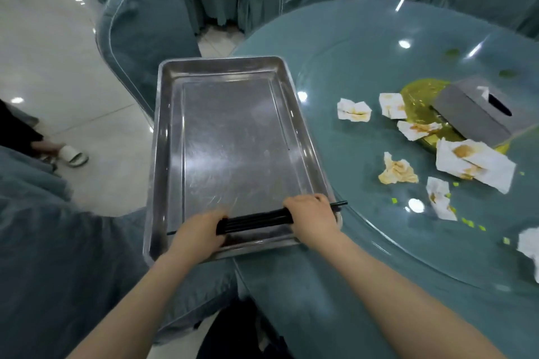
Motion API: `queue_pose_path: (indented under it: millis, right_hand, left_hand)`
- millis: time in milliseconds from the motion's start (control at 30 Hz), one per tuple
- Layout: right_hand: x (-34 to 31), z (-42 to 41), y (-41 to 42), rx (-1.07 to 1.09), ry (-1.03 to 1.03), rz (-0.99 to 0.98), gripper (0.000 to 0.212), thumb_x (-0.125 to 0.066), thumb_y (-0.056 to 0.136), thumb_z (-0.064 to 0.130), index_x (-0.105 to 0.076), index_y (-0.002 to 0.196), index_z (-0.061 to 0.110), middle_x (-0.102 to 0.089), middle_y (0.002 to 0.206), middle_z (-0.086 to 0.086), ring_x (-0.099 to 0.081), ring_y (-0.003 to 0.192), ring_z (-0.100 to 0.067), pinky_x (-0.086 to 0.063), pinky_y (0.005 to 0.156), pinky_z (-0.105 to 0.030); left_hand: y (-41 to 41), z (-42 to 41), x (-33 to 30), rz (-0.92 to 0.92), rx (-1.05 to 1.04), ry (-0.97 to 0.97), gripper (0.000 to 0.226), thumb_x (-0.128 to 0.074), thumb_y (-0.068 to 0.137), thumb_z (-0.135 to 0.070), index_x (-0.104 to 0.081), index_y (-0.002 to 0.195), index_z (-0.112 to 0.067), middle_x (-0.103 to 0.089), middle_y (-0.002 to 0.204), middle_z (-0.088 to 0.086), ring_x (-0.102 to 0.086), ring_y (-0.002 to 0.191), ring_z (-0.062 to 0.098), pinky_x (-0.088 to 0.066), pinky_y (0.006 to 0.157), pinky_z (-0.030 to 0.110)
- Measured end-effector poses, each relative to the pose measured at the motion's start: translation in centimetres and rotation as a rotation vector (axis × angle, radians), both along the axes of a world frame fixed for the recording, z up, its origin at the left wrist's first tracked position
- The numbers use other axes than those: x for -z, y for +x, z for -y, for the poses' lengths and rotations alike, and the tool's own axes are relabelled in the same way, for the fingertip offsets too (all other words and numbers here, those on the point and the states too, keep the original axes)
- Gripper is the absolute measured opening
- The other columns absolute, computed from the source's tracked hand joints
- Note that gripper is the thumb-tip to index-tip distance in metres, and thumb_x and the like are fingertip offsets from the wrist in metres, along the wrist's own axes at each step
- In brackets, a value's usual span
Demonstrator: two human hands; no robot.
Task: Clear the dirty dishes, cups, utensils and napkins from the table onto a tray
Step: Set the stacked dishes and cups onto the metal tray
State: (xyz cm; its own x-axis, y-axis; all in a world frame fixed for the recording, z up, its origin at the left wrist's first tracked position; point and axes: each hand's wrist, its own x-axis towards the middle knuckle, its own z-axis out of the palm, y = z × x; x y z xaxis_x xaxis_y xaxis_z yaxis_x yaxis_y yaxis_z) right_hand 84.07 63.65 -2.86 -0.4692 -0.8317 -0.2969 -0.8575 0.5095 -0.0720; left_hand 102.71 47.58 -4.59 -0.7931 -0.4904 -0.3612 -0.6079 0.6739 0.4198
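Stainless-steel tray lies partly on the round glass-topped bench, its left portion overhanging the bench edge above a chair cover. Head view: a bundle of black chopsticks lies across the tray's near end, close to the near rim, tips projecting past the right rim. Left hand grips the bundle's left end, fingers curled round it; right hand grips the right end likewise. Tray floor beyond the chopsticks is bare metal. To the right on the bench, well apart from the tray, lie stained crumpled napkins, a grey tissue box over a yellow plate, and small green scraps. Open glass separates tray rim and napkins.
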Motion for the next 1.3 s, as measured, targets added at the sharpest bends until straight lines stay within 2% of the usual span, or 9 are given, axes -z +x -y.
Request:
queue_pose_path:
  millis: [200, 433, 633, 733, 833, 1000, 1067, 1200, 1300]
  right_hand:
    - [1.7, 0.7, 0.1, -0.014, 0.076, 0.092, 0.032, -0.053, 0.081, 0.01, -0.056, 0.11, 0.024, -0.062, 0.11, -0.001, -0.055, 0.107, -0.026, -0.032, 0.094, -0.035]
    - [1.5, 1.4, 0.3, 0.049, 0.073, 0.418, 0.026, -0.069, 0.081, 0.023, -0.064, 0.107, 0.026, -0.067, 0.107, 0.003, -0.059, 0.101, -0.02, -0.046, 0.081, -0.028]
    - [1.0, 0.5, -0.3, 0.155, -0.002, 0.556, 0.042, -0.075, 0.079, 0.03, -0.063, 0.118, 0.024, -0.064, 0.117, 0.006, -0.059, 0.104, -0.013, -0.046, 0.088, -0.024]
    - [0.5, -0.2, -0.8, 0.183, -0.037, 0.566, 0.051, -0.075, 0.078, 0.031, -0.059, 0.127, 0.025, -0.061, 0.125, 0.008, -0.057, 0.113, -0.011, -0.045, 0.094, -0.023]
    - [0.0, -1.3, -1.3, 0.224, -0.115, 0.535, 0.049, -0.073, 0.08, 0.031, -0.059, 0.126, 0.024, -0.062, 0.126, 0.008, -0.057, 0.115, -0.009, -0.042, 0.099, -0.024]
    - [-1.4, -5.1, -2.0, 0.354, -0.343, 0.531, 0.038, -0.072, 0.081, 0.026, -0.065, 0.118, 0.022, -0.067, 0.111, 0.01, -0.058, 0.097, 0.0, -0.038, 0.083, -0.009]
    - [-2.0, -7.7, -2.3, 0.424, -0.426, 0.526, 0.033, -0.072, 0.081, 0.025, -0.067, 0.114, 0.023, -0.067, 0.105, 0.013, -0.057, 0.093, 0.002, -0.041, 0.084, -0.012]
    - [-2.4, -14.1, -3.1, 0.587, -0.583, 0.514, 0.026, -0.071, 0.083, 0.019, -0.067, 0.109, 0.019, -0.065, 0.101, 0.014, -0.059, 0.094, 0.002, -0.037, 0.081, -0.004]
    - [-2.4, -19.4, -3.2, 0.715, -0.66, 0.465, 0.023, -0.07, 0.083, 0.015, -0.068, 0.105, 0.02, -0.065, 0.097, 0.015, -0.061, 0.091, 0.001, -0.038, 0.08, -0.002]
  left_hand:
    - [0.8, 0.9, 1.7, 0.01, 0.03, 0.098, 0.032, -0.063, 0.087, -0.029, -0.062, 0.118, -0.025, -0.065, 0.114, -0.004, -0.06, 0.102, 0.016, -0.048, 0.085, 0.029]
    - [2.3, 1.9, 1.4, 0.065, -0.022, 0.165, 0.033, -0.062, 0.087, -0.043, -0.065, 0.115, -0.027, -0.067, 0.112, -0.009, -0.058, 0.094, 0.007, -0.047, 0.083, 0.024]
    - [2.0, 1.2, 0.3, 0.062, -0.022, 0.134, 0.041, -0.058, 0.09, -0.042, -0.059, 0.128, -0.024, -0.062, 0.125, -0.007, -0.057, 0.111, 0.01, -0.045, 0.093, 0.025]
    - [1.5, 0.1, -0.5, -0.04, -0.055, 0.128, 0.045, -0.058, 0.092, -0.034, -0.05, 0.136, -0.025, -0.057, 0.132, -0.009, -0.053, 0.119, 0.008, -0.04, 0.096, 0.021]
    - [0.5, -1.1, -1.8, -0.131, -0.049, 0.13, 0.045, -0.056, 0.094, -0.03, -0.047, 0.138, -0.027, -0.057, 0.131, -0.011, -0.052, 0.12, 0.006, -0.039, 0.096, 0.02]
    - [-1.6, -3.7, -3.4, -0.213, -0.016, 0.18, 0.039, -0.056, 0.094, -0.025, -0.051, 0.133, -0.028, -0.061, 0.123, -0.014, -0.052, 0.109, -0.002, -0.039, 0.092, 0.016]
    - [-2.8, -5.4, -3.9, -0.235, 0.018, 0.21, 0.037, -0.056, 0.095, -0.024, -0.052, 0.131, -0.029, -0.061, 0.119, -0.017, -0.051, 0.105, -0.006, -0.037, 0.088, 0.01]
    - [-5.8, -9.3, -4.7, -0.255, 0.114, 0.273, 0.035, -0.057, 0.094, -0.023, -0.053, 0.127, -0.032, -0.06, 0.11, -0.022, -0.056, 0.106, -0.003, -0.043, 0.093, 0.017]
    - [-8.1, -12.6, -4.8, -0.284, 0.175, 0.305, 0.032, -0.058, 0.093, -0.018, -0.057, 0.122, -0.03, -0.062, 0.105, -0.02, -0.054, 0.094, -0.016, -0.037, 0.082, 0.0]
